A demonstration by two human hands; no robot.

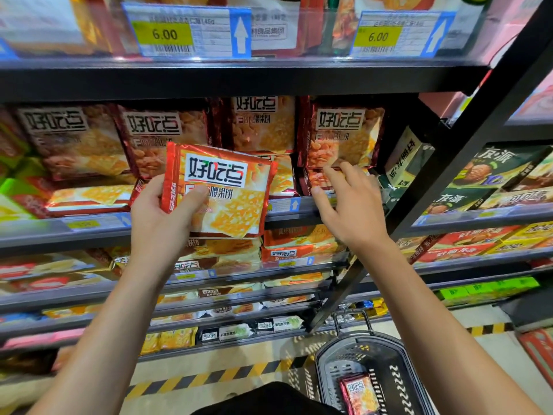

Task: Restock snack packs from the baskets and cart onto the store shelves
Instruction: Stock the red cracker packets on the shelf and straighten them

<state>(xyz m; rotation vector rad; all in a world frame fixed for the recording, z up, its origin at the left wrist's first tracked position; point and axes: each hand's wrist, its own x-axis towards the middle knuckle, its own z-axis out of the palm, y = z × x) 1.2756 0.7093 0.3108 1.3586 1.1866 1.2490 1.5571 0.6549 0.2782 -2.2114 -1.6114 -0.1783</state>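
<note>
Head view — snack pack [221, 190] in left hand [158, 217]

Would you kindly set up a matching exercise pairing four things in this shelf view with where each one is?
Things:
1. orange-red foil snack pack
2. right hand
3. dark plastic shopping basket
4. yellow 6.00 price tag

Places:
A. on the floor, lower right
B. on the top shelf edge
C. gripped in the left hand
D. reaching toward the dark red foil packs on the shelf

Pairs: 1-C, 2-D, 3-A, 4-B
</note>
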